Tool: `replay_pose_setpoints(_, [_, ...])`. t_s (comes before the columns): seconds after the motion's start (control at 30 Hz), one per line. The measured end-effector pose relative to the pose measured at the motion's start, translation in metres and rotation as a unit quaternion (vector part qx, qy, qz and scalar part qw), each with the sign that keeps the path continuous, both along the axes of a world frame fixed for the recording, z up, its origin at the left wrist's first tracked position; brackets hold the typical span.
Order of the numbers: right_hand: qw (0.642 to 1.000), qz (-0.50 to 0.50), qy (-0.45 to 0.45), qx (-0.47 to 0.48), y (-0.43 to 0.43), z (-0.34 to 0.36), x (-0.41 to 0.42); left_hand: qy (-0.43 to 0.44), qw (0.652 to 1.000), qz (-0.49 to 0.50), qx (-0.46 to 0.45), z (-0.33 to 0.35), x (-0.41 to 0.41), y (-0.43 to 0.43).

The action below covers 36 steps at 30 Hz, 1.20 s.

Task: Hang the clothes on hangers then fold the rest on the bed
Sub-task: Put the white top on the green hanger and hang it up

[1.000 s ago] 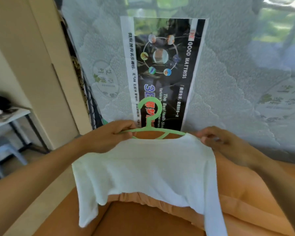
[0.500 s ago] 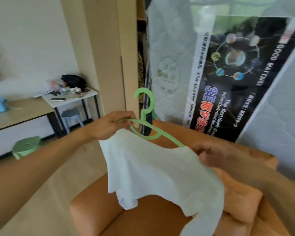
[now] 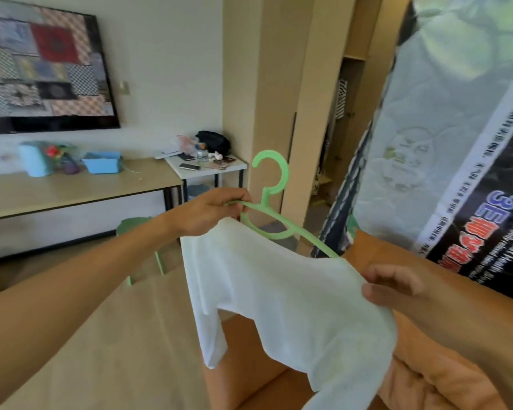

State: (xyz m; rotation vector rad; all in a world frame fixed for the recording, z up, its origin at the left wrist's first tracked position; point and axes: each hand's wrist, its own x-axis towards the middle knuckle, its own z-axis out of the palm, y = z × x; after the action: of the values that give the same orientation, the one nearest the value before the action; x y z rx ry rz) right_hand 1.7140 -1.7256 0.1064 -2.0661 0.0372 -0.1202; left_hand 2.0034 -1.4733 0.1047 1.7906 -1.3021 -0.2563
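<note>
A white long-sleeved top (image 3: 282,303) hangs on a light green plastic hanger (image 3: 271,184), held up in the air in front of me. My left hand (image 3: 208,211) grips the hanger's left arm together with the top's left shoulder. My right hand (image 3: 397,288) pinches the top's right shoulder, where the hanger's right arm slips under the cloth. The hook stands upright above the neckline. One sleeve dangles at the left; the other trails off the bottom edge. The orange bed (image 3: 444,383) lies below and to the right.
A wrapped mattress (image 3: 444,119) leans upright at the right, in front of an open wooden wardrobe (image 3: 350,119). A long desk (image 3: 80,187), a small white table (image 3: 214,167) with clutter and a green stool (image 3: 137,229) stand at the left. Bare floor lies below.
The view has swung left from the mattress towards the desk and wardrobe. Both hands have carried the hanger and top along, lifted off the bed, with the same holds.
</note>
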Motion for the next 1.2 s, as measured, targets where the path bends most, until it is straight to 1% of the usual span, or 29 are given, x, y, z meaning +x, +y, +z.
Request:
replay_pose_setpoints(0.07, [1.000, 0.002, -0.004, -0.025, 0.039, 0.002, 0.019, 0.002, 1.000, 0.012, 0.004, 0.003, 0.015, 0.034])
replay_pose_setpoints(0.17, [0.992, 0.001, -0.028, -0.120, 0.094, 0.000, 0.049, -0.004, 0.999, 0.031, 0.012, 0.007, 0.040, 0.081])
replay_pose_setpoints(0.2, [0.991, -0.003, -0.039, -0.130, 0.112, 0.000, 0.060, -0.011, 0.999, 0.046, 0.018, 0.009, 0.049, 0.097])
replay_pose_setpoints(0.23, [0.993, -0.013, -0.049, -0.108, 0.126, -0.001, 0.069, -0.016, 0.998, 0.059, 0.022, 0.011, 0.057, 0.107])
replay_pose_setpoints(0.27, [0.996, -0.030, -0.057, -0.060, 0.138, -0.005, 0.080, -0.029, 0.996, 0.076, 0.026, 0.012, 0.065, 0.118])
replay_pose_setpoints(0.33, [0.994, -0.074, -0.072, 0.036, 0.159, -0.012, 0.106, -0.090, 0.986, 0.131, 0.045, 0.013, 0.082, 0.139])
replay_pose_setpoints(0.37, [0.989, -0.100, -0.080, 0.067, 0.168, -0.013, 0.115, -0.128, 0.977, 0.160, 0.052, 0.012, 0.087, 0.143])
replay_pose_setpoints(0.4, [0.989, -0.108, -0.077, 0.072, 0.184, -0.015, 0.132, -0.153, 0.966, 0.203, 0.054, 0.011, 0.095, 0.158])
replay_pose_setpoints(0.43, [0.989, -0.107, -0.071, 0.076, 0.195, -0.017, 0.144, -0.159, 0.957, 0.239, 0.042, 0.012, 0.095, 0.164])
replay_pose_setpoints(0.5, [0.992, -0.083, -0.064, 0.073, 0.218, -0.023, 0.175, -0.121, 0.945, 0.305, -0.004, 0.009, 0.093, 0.179])
replay_pose_setpoints(0.57, [0.992, -0.073, -0.057, 0.081, 0.243, -0.031, 0.209, -0.054, 0.937, 0.343, -0.041, 0.002, 0.089, 0.196])
replay_pose_setpoints(0.67, [0.992, -0.082, -0.058, 0.079, 0.275, -0.046, 0.263, 0.054, 0.930, 0.357, -0.065, -0.012, 0.079, 0.218])
replay_pose_setpoints(0.8, [0.988, -0.098, -0.100, 0.059, 0.302, -0.069, 0.331, 0.154, 0.912, 0.367, -0.101, -0.030, 0.095, 0.241])
replay_pose_setpoints(0.87, [0.987, -0.099, -0.111, 0.064, 0.309, -0.077, 0.366, 0.178, 0.903, 0.377, -0.103, -0.034, 0.114, 0.249])
replay_pose_setpoints(0.93, [0.984, -0.102, -0.126, 0.073, 0.314, -0.082, 0.402, 0.180, 0.897, 0.390, -0.108, -0.038, 0.140, 0.258])
replay_pose_setpoints(1.03, [0.981, -0.108, -0.137, 0.084, 0.317, -0.087, 0.451, 0.194, 0.888, 0.406, -0.093, -0.042, 0.180, 0.264])
replay_pose_setpoints(1.13, [0.978, -0.127, -0.140, 0.084, 0.316, -0.085, 0.498, 0.202, 0.890, 0.402, -0.072, -0.041, 0.227, 0.263])
replay_pose_setpoints(1.2, [0.976, -0.148, -0.139, 0.082, 0.310, -0.080, 0.528, 0.212, 0.892, 0.390, -0.089, -0.035, 0.262, 0.257])
